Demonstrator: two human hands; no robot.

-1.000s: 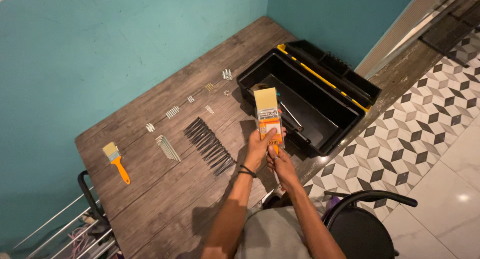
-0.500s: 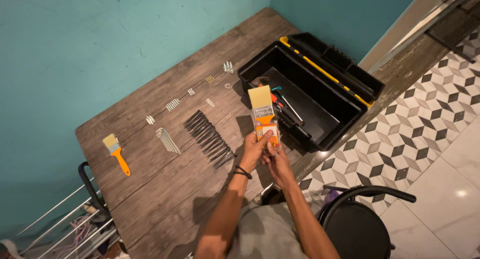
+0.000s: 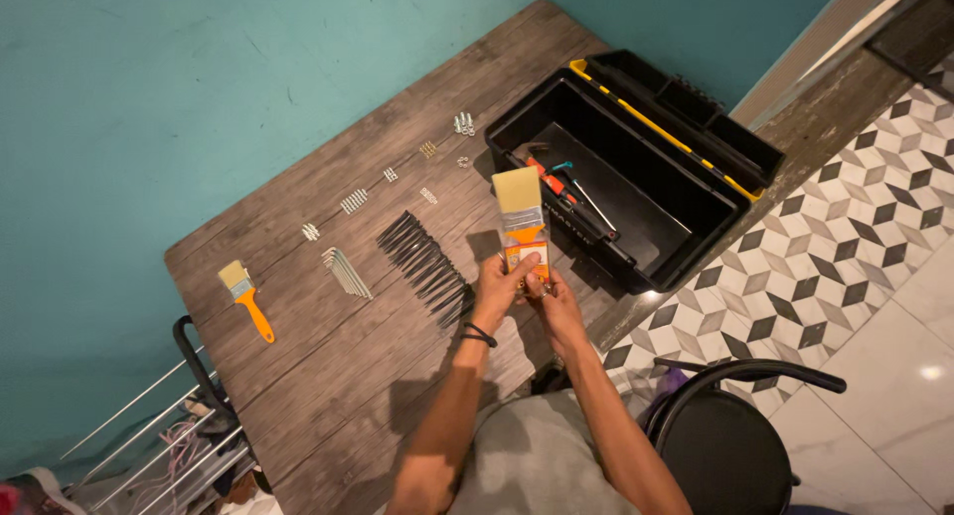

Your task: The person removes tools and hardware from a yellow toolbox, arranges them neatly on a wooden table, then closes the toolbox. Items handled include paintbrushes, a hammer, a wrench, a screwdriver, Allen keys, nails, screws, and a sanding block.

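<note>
Teal walls are bordering the wooden worktop (image 3: 328, 376); above its near edge, beside the open black toolbox (image 3: 636, 237), left hand (image 3: 500, 288) and right hand (image 3: 556, 301) fingers are clamping a packaged paintbrush (image 3: 523, 220).

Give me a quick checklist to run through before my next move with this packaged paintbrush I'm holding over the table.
1. Both hands on the packaged paintbrush: ok, left hand and right hand grip its lower end.
2. Brush upright, bristles up: ok.
3. Toolbox open: ok, lid back, screwdrivers inside.
4. Packaging opened: cannot tell, too blurred.
5. Black bits beside the left hand undisturbed: ok, in a row.
6. Small orange-handled brush out of the way: ok, at the far left of the table.
</note>
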